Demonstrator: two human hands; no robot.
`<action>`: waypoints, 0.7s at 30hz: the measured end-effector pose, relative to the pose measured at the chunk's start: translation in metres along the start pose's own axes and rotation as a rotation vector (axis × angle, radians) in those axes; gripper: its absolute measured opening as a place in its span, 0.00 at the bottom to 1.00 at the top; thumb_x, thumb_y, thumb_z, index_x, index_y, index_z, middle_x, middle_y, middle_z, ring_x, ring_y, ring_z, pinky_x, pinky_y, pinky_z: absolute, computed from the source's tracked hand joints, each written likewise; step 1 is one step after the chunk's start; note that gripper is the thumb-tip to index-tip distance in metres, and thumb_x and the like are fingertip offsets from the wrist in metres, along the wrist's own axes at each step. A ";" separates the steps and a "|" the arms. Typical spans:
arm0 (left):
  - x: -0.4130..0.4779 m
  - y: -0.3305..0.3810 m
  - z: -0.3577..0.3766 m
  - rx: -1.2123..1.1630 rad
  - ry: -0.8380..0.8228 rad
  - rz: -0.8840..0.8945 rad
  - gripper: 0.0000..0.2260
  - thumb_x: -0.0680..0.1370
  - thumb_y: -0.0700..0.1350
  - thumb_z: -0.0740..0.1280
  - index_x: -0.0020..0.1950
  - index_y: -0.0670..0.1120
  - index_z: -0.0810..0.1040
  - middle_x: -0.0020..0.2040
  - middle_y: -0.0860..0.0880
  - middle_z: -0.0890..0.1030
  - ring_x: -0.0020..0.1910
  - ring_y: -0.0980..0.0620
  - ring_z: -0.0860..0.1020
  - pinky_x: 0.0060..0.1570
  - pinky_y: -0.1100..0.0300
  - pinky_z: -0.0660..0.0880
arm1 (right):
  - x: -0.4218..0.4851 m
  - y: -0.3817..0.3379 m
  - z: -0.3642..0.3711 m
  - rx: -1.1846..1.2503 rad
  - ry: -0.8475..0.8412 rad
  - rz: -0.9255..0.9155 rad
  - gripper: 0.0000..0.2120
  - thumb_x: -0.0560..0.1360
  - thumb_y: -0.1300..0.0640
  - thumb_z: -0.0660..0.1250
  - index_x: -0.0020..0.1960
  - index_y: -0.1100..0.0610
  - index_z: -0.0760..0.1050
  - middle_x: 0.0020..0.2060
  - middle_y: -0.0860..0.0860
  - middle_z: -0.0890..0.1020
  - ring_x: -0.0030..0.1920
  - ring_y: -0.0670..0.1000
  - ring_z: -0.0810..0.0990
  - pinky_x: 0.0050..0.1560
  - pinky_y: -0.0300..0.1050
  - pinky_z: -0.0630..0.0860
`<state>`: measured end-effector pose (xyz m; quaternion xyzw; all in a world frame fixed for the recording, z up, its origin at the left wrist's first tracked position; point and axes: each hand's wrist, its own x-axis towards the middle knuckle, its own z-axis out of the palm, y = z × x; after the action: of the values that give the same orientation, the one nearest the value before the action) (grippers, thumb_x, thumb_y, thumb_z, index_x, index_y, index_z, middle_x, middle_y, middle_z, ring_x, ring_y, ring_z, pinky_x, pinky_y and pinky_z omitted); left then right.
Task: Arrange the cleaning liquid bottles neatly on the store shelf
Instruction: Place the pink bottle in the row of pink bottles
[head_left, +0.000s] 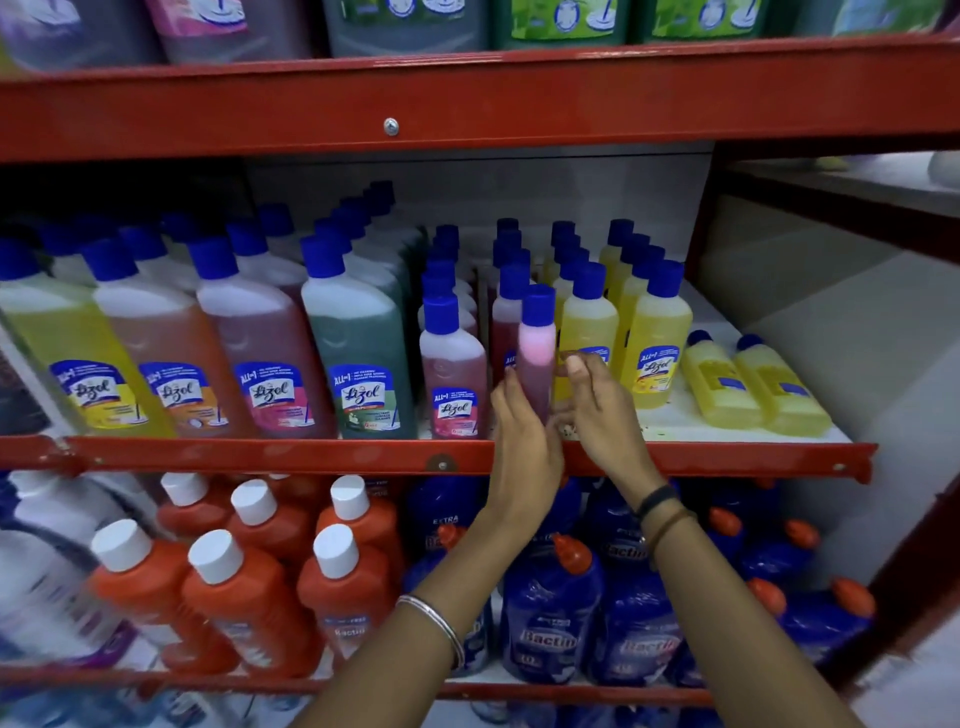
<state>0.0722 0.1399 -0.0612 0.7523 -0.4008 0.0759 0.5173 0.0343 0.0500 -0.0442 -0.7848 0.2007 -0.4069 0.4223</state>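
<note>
A small pink bottle (536, 353) with a blue cap stands upright at the front of the middle shelf (260, 454), between a pink row and a yellow row. My left hand (522, 441) grips its left side and my right hand (597, 410) touches its right side with the fingertips. The bottle's lower part is hidden behind my hands. Two small yellow bottles (748, 384) lie flat on the shelf to the right. Rows of small yellow bottles (654, 343) and pink bottles (452, 374) stand upright around it.
Large blue-capped bottles (260, 364) in yellow, orange, pink and green fill the shelf's left part. Below stand orange bottles (249, 608) with white caps and blue bottles (550, 623) with orange caps. The red upper shelf beam (467, 104) hangs overhead. Bare white shelf surface shows at the right end.
</note>
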 end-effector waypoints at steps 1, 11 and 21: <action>0.002 0.001 0.001 -0.008 0.012 0.003 0.30 0.75 0.32 0.63 0.73 0.38 0.53 0.69 0.39 0.63 0.69 0.44 0.66 0.68 0.57 0.66 | 0.002 0.002 -0.002 -0.025 -0.019 -0.008 0.11 0.78 0.50 0.55 0.58 0.50 0.72 0.50 0.57 0.82 0.47 0.58 0.82 0.49 0.57 0.80; 0.017 -0.008 0.003 -0.061 -0.003 -0.084 0.39 0.71 0.31 0.67 0.75 0.42 0.48 0.73 0.39 0.62 0.72 0.44 0.64 0.68 0.47 0.69 | 0.011 0.009 -0.006 0.121 -0.224 0.097 0.21 0.73 0.63 0.69 0.64 0.59 0.68 0.53 0.52 0.79 0.53 0.51 0.79 0.54 0.45 0.78; -0.003 -0.003 0.010 0.124 -0.017 0.020 0.45 0.66 0.21 0.59 0.74 0.39 0.36 0.76 0.37 0.40 0.76 0.41 0.48 0.72 0.50 0.63 | 0.005 0.003 -0.002 0.012 -0.084 0.031 0.18 0.69 0.59 0.73 0.57 0.59 0.74 0.48 0.49 0.80 0.42 0.46 0.80 0.39 0.28 0.76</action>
<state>0.0693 0.1331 -0.0695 0.7794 -0.4072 0.0993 0.4657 0.0358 0.0442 -0.0433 -0.7953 0.1926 -0.3683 0.4414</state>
